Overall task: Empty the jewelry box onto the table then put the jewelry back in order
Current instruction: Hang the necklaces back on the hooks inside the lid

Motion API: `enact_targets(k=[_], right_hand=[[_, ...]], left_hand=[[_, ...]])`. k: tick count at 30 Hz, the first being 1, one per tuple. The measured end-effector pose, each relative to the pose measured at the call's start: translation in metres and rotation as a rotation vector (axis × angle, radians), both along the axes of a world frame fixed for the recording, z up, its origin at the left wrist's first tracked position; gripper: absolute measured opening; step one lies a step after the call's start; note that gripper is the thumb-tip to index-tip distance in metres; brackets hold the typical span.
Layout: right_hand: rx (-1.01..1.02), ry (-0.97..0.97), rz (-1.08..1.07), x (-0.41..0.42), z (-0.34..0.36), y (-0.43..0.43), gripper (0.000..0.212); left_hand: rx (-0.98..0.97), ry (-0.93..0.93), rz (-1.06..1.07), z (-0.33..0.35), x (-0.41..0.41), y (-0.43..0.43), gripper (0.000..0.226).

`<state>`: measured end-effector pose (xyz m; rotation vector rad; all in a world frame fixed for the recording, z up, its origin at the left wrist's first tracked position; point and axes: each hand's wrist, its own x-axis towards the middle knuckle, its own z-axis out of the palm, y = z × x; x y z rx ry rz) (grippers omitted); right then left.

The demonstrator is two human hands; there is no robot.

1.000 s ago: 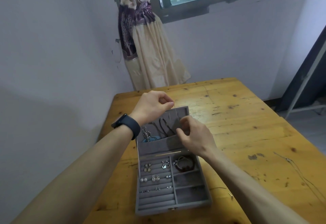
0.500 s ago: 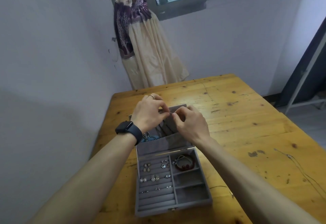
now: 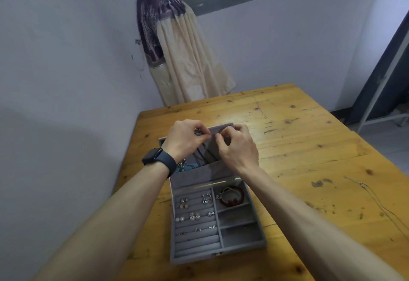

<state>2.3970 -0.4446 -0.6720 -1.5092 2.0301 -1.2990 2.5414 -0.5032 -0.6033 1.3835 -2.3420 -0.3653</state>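
Observation:
A grey velvet jewelry box (image 3: 218, 252) lies open on the wooden table (image 3: 309, 159). Several earrings (image 3: 194, 215) sit in its left ring rows, and a red bead bracelet (image 3: 231, 196) fills the top right compartment. Dark necklaces (image 3: 204, 154) hang inside the raised lid (image 3: 221, 129). My left hand (image 3: 184, 139), with a black watch on its wrist, and my right hand (image 3: 238, 148) meet at the lid's top edge. Both pinch a thin necklace chain there; the chain is barely visible between the fingertips.
A thin chain necklace (image 3: 365, 186) lies loose on the table at the right. A tied curtain (image 3: 177, 48) hangs in the corner behind the table under a window. A metal frame (image 3: 380, 77) stands at the far right.
Both hands rose from the lid's middle to its top edge and came together, fingertips now almost touching. The camera view tilted slightly down.

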Motion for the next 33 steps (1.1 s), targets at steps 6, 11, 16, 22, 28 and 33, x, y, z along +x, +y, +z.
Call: enact_targets(k=[6, 11, 16, 22, 28, 33], right_hand=[[-0.036, 0.001, -0.058, 0.006, 0.002, 0.004, 0.028], [0.003, -0.098, -0.069, 0.011, 0.003, 0.008, 0.025], [0.011, -0.153, -0.033, 0.010, -0.005, 0.013, 0.020], [-0.019, -0.137, -0.021, 0.007, -0.011, 0.020, 0.023], [-0.087, -0.006, -0.054, 0.009, -0.008, 0.021, 0.024], [-0.181, 0.076, -0.088, 0.012, -0.003, 0.022, 0.022]], left_hand=[[-0.038, 0.050, 0.010, 0.001, 0.003, 0.009, 0.006], [-0.120, 0.044, 0.029, -0.002, 0.002, 0.018, 0.008], [-0.107, 0.068, 0.037, -0.001, 0.004, 0.022, 0.022], [-0.138, 0.032, 0.028, -0.001, 0.005, 0.025, 0.019], [-0.208, -0.003, 0.014, -0.002, 0.003, 0.029, 0.015], [-0.255, -0.026, 0.000, -0.002, 0.005, 0.031, 0.014]])
